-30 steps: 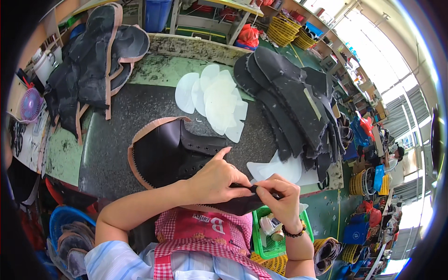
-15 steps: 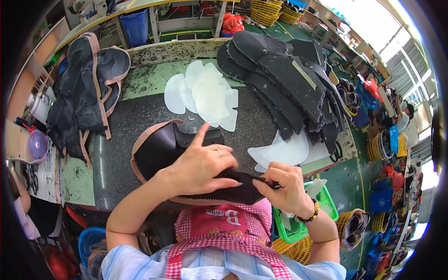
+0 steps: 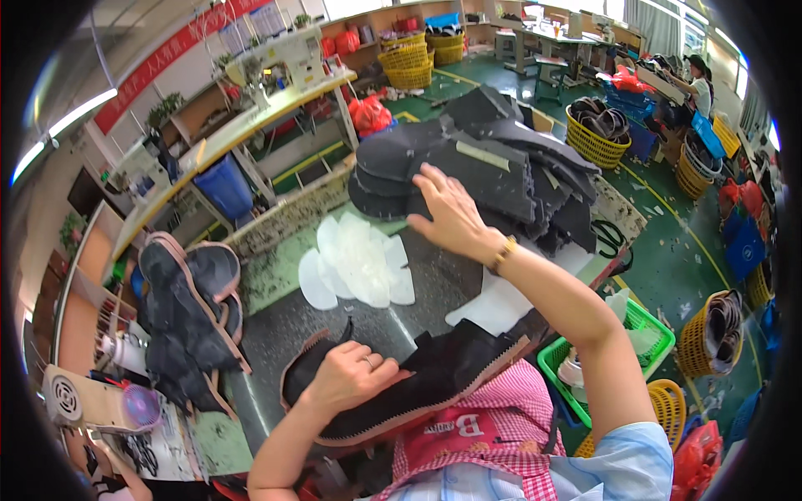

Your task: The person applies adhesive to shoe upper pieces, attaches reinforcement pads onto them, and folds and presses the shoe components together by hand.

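Observation:
A black boot upper (image 3: 455,363) with a tan pinked edge lies across the near side of the dark work board. My left hand (image 3: 355,376) is closed on its left part, fingers curled over the material. My right hand (image 3: 455,213) is open with fingers stretched, over the front left part of a pile of black boot-shaped pieces (image 3: 493,171); whether it touches them I cannot tell. Thin white curved pieces (image 3: 359,263) lie overlapping beyond my left hand. More white pieces (image 3: 493,305) lie below my right forearm, partly covered.
Finished-looking black uppers with tan edging (image 3: 188,326) are heaped at the left. A green basket (image 3: 660,330) stands at the right beside me, and dark-handled scissors (image 3: 608,238) lie at the board's right edge. A small purple fan (image 3: 142,407) sits at far left.
My right hand has let go of the upper and moved up to the black pile. The upper now shows its matt inner side, with my left hand gripping it. The view has tilted up.

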Motion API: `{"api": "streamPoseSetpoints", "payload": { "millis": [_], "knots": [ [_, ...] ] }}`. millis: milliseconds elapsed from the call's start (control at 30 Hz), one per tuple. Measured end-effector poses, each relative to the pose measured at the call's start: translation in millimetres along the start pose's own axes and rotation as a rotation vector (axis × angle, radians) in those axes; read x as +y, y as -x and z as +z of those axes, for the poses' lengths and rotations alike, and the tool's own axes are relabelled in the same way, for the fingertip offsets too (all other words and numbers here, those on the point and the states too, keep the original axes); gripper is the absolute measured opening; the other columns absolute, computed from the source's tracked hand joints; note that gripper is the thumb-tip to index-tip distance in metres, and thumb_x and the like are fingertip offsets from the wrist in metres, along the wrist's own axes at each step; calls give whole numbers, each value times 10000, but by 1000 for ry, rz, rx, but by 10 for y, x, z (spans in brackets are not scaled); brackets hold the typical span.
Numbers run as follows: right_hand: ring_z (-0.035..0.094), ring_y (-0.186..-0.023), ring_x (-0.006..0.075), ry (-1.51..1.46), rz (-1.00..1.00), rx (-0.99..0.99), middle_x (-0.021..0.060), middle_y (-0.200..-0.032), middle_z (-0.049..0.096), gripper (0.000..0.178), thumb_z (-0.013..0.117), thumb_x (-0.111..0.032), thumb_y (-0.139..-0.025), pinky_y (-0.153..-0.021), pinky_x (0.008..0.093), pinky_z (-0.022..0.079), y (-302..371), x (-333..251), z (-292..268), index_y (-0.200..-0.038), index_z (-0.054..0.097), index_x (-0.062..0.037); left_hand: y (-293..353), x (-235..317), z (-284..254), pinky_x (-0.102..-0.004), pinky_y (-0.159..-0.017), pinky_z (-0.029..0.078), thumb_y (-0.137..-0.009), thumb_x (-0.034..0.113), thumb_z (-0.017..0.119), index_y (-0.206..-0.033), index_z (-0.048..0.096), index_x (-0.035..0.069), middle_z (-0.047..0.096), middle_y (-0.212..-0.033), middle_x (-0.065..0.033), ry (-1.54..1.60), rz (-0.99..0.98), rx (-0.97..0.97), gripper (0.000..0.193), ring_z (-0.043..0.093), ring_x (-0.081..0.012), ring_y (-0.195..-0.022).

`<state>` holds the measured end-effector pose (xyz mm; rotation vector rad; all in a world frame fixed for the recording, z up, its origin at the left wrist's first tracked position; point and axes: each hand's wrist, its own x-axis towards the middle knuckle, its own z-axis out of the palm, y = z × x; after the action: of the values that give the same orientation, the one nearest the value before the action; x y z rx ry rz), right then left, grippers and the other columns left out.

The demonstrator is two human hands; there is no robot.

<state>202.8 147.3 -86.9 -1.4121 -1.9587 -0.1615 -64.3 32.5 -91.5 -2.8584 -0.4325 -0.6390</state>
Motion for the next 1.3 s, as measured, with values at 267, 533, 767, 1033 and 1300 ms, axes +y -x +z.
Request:
{"api": "streamPoseSetpoints", "payload": {
  "millis": [267, 533, 767, 1033, 1300],
  "knots": [
    [508, -1192, 333, 675, 51, -60, 246, -1282, 504, 486, 505, -136, -876, -961, 503, 413, -405, 790, 544, -1330, 413, 13, 75, 224, -121, -246, -471, 362, -745, 317, 756, -640, 482, 147, 346, -527, 41, -165, -28, -7, 340, 397, -111, -463],
    [636, -818, 393, 282, 131, 320, 201, -903, 660, 244, 507, -160, -773, -741, 469, 519, -1101, 1090, -762, -941, 648, -51, 101, 239, -100, -250, -495, 357, -821, 314, 686, -663, 479, 138, 390, -535, 40, -84, -20, 11, 314, 428, -106, -491],
    [610, -975, 280, 216, -364, -136, 138, -1049, 612, 401, 519, -131, -786, -718, 387, 529, -39, -697, -360, -1181, 576, -89, 277, 570, -717, -230, -446, 265, -756, 173, 596, -753, 541, 149, 344, -539, 34, -173, -43, -162, 60, 369, -83, -458],
    [503, -1176, 315, -438, -421, -614, 188, -1300, 503, 525, 596, -294, -855, -936, 433, 423, 1320, -1079, -188, -1308, 497, -48, 348, 916, -1395, -234, -393, 204, -645, 136, 591, -739, 526, 192, 239, -491, 49, -114, -42, -375, 128, 283, -54, -387],
    [531, -640, 113, -1137, 133, -960, 47, -715, 589, 371, 726, -279, -832, -583, 274, 441, 1800, -859, -820, -1012, 597, 20, 127, 804, -1500, -251, -399, 215, -699, 349, 743, -690, 556, 133, 298, -502, 49, -207, -171, -483, 286, 331, -83, -397]
  ]
}}
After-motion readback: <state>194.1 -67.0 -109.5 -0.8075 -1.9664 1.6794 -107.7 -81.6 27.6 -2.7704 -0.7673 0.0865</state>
